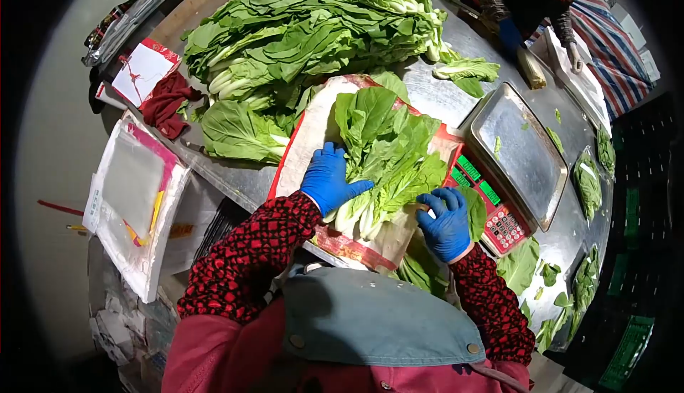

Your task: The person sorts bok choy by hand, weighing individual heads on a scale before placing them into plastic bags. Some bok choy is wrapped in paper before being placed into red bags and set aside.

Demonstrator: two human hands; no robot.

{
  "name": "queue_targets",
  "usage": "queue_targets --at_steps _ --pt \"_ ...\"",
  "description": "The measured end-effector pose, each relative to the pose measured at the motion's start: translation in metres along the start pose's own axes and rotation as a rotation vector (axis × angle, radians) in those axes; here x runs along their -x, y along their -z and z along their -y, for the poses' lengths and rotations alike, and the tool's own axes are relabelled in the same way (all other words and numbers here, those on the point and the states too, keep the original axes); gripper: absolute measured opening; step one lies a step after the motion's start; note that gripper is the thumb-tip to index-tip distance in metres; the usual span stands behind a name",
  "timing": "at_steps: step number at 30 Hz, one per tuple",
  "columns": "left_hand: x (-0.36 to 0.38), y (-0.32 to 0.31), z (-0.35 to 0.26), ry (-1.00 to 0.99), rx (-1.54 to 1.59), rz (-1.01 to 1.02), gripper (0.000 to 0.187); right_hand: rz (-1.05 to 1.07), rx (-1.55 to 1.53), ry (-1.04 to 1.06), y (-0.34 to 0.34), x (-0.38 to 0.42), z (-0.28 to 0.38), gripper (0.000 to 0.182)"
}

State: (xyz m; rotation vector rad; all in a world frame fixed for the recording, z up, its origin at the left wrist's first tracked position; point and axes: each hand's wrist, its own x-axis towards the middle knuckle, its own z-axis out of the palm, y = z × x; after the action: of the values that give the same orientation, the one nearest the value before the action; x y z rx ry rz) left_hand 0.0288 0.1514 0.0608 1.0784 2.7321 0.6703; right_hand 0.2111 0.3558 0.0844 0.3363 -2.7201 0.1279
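Note:
A bunch of leafy greens [392,151] with pale stalks lies on a white and red cloth or sack [320,119] in front of me. My left hand [330,179], in a blue glove, rests against the bunch's left side, fingers stretched and thumb spread over the stalks. On the other side, my right hand [447,223], also gloved in blue, has its fingers curled close to the lower right leaves. Whether a leaf is pinched in those fingers is hidden. Loose leaves [420,268] lie just below the right hand.
A large heap of greens [299,37] covers the back of the metal table. At right stands a red digital scale [502,225] with a steel tray [520,151]. Bagged greens [588,183] lie farther right. A white foam box [135,208] stands left. Another person [527,1] works at the back right.

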Motion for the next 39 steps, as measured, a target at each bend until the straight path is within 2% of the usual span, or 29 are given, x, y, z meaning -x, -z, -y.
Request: queue_targets --at_steps 1,3,4,5,7,8,11,13,14,15,16,18,19,22,23,26,29,32,34,35,37,39 --pt "-0.004 -0.005 0.004 -0.109 -0.087 0.012 0.076 -0.032 -0.026 0.051 0.007 -0.015 0.005 0.014" --pt "-0.008 -0.001 -0.003 -0.170 -0.054 0.157 0.074 -0.041 -0.059 0.180 0.017 -0.046 0.021 0.012" --pt "-0.013 -0.009 -0.004 -0.245 0.041 0.190 0.067 -0.031 -0.076 0.248 0.016 -0.057 0.027 0.012" --pt "-0.017 -0.016 -0.005 -0.333 -0.013 0.295 0.057 -0.028 -0.117 0.265 0.010 -0.067 0.032 0.012" --pt "-0.022 -0.019 -0.011 -0.316 0.252 0.418 0.050 -0.030 -0.210 0.291 -0.012 -0.076 0.027 0.014" --pt "-0.022 -0.026 -0.007 -0.340 0.276 0.387 0.047 -0.063 -0.370 0.269 -0.028 -0.076 0.019 0.019" --pt "-0.035 -0.025 0.006 -0.551 0.388 0.390 0.045 -0.005 -0.476 0.100 -0.039 -0.068 0.010 0.021" --pt "-0.031 -0.001 0.009 -0.385 0.500 0.335 0.046 0.042 -0.464 0.074 -0.041 -0.065 0.009 0.020" --pt "-0.032 0.014 0.010 -0.148 0.733 0.417 0.044 0.081 -0.449 0.042 -0.042 -0.063 0.009 0.019" --pt "-0.036 0.022 0.013 -0.165 0.510 0.188 0.044 0.078 -0.447 0.024 -0.043 -0.063 0.009 0.019" --pt "-0.035 0.026 0.015 -0.263 0.150 -0.192 0.042 0.060 -0.442 0.036 -0.044 -0.063 0.010 0.019" --pt "-0.032 0.028 0.021 -0.156 -0.095 -0.267 0.039 0.043 -0.433 0.045 -0.044 -0.060 0.011 0.019" --pt "-0.031 0.027 0.028 -0.101 -0.042 -0.075 0.031 0.040 -0.432 0.061 -0.044 -0.060 0.011 0.018" --pt "-0.030 0.033 0.026 -0.127 0.126 -0.005 0.020 0.029 -0.428 0.092 -0.044 -0.063 0.012 0.017" --pt "-0.026 0.034 0.020 -0.216 0.214 -0.032 0.014 0.009 -0.406 0.091 -0.041 -0.063 0.014 0.017" --pt "-0.004 0.047 -0.014 -0.474 0.253 0.102 0.018 -0.055 -0.280 0.077 -0.017 -0.065 0.027 0.017" --pt "0.016 0.051 -0.022 -0.494 0.470 0.249 0.011 -0.204 -0.176 0.132 0.003 -0.056 0.049 0.019" --pt "0.038 0.055 -0.030 -0.543 0.428 0.433 0.009 -0.337 -0.136 0.184 0.027 -0.056 0.067 0.019" --pt "0.046 0.044 -0.027 -0.649 0.411 0.477 0.012 -0.140 -0.159 0.138 0.029 -0.050 0.071 0.016" --pt "0.052 0.041 -0.026 -0.592 0.456 0.479 0.013 -0.012 -0.164 0.086 0.024 -0.042 0.073 0.015" --pt "0.054 0.046 -0.023 -0.605 0.427 0.511 0.017 -0.014 -0.225 0.031 0.029 -0.045 0.075 0.011" --pt "0.056 0.048 -0.020 -0.608 0.404 0.537 0.021 0.202 -0.595 -0.208 0.026 -0.043 0.080 0.013"
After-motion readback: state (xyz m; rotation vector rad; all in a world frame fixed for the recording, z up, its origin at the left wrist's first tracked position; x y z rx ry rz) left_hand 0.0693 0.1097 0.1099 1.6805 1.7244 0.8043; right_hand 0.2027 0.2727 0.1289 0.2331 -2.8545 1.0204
